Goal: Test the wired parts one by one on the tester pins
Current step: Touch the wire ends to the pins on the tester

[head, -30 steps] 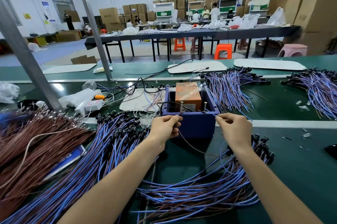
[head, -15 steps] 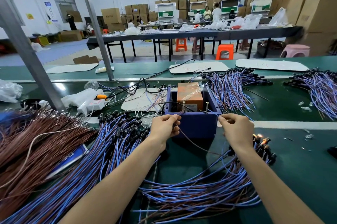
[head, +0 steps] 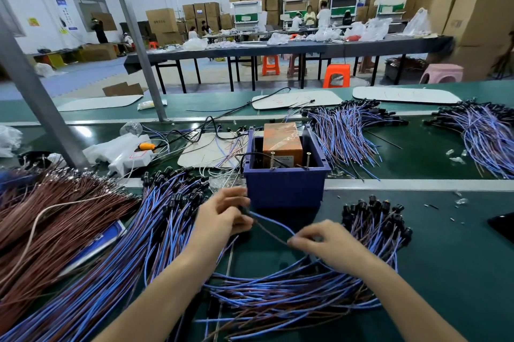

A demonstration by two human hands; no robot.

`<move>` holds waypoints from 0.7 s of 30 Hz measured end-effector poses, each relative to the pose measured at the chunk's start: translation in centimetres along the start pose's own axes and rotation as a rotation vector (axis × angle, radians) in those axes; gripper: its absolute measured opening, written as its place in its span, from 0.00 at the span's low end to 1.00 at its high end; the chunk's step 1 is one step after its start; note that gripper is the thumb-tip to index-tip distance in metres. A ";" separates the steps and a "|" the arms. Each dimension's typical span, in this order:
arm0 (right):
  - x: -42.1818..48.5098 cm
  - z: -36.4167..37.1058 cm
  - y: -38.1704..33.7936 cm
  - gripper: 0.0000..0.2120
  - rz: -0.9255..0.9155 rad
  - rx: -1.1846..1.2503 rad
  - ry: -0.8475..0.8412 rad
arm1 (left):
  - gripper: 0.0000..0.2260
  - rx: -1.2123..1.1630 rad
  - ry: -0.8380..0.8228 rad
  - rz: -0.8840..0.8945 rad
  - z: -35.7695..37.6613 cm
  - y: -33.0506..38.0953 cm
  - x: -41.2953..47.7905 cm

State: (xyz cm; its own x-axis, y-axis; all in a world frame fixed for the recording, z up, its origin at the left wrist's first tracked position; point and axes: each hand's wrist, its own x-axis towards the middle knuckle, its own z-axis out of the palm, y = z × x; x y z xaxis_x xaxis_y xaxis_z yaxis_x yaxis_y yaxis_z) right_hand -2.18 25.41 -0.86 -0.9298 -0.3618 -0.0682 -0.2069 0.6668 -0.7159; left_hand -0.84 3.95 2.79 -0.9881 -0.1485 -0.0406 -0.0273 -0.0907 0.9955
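Both hands are low on the green bench (head: 459,272), tester box (head: 283,191) at 12 o'clock from them. Left hand (head: 219,219): fingers curled, pinching one end of a single wired part (head: 279,223). There's something dark in the grip, maybe the head end, but it's too blurred for me to confirm. Right hand (head: 331,247): fingertips closed on the other end of the same blue/brown pair. The wire runs in a short arc between the two hands, just in front of the box wall.

Two tester pins (head: 272,161) stand upright at the box's near rim, and the part is apart from them. An orange block (head: 282,141) sits inside the box at 12 o'clock of the pins.

Loose pile of wired parts (head: 292,294) lies under the right forearm, at 6 o'clock of the hands, with its black heads (head: 375,219) at 2 o'clock of the right hand. Bigger blue pile (head: 144,244) at 9 o'clock of the left hand, brown wire bundle (head: 41,225) further out the same way. Two more piles beyond the box, at 1 o'clock (head: 347,136) and 2 o'clock (head: 486,136)
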 end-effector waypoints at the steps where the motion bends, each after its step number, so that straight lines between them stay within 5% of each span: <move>1: -0.3 0.3 0.4 0.10 -0.031 -0.074 -0.043 | 0.19 0.074 0.087 0.084 -0.9 0.0 -0.4; 4: -0.9 0.5 0.7 0.10 -0.154 -0.152 -0.170 | 0.22 0.425 0.235 0.410 -2.0 0.1 -1.8; 8: -0.9 0.9 0.1 0.10 -0.254 -0.096 -0.337 | 0.16 0.814 -0.190 0.580 0.6 -1.5 -3.8; 11: -0.6 0.5 0.7 0.07 -0.275 -0.064 -0.128 | 0.30 1.104 -0.551 0.409 2.8 -3.4 -4.8; 14: -0.4 -0.6 3.1 0.08 -0.207 -0.259 0.117 | 0.43 1.482 -0.605 0.298 4.0 -4.8 -5.8; 21: -0.7 -0.9 7.7 0.11 -0.174 -0.432 0.330 | 0.31 1.718 -0.503 0.653 3.9 -6.6 -7.9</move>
State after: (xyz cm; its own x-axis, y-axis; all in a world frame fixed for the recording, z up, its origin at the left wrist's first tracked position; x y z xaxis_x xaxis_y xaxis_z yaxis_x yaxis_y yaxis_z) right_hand -3.37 31.38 -5.66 -0.9025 -0.3137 0.2951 -0.4065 0.8468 -0.3431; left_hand 6.60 9.54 -3.12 -0.8425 0.5376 0.0333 0.5280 0.8365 -0.1464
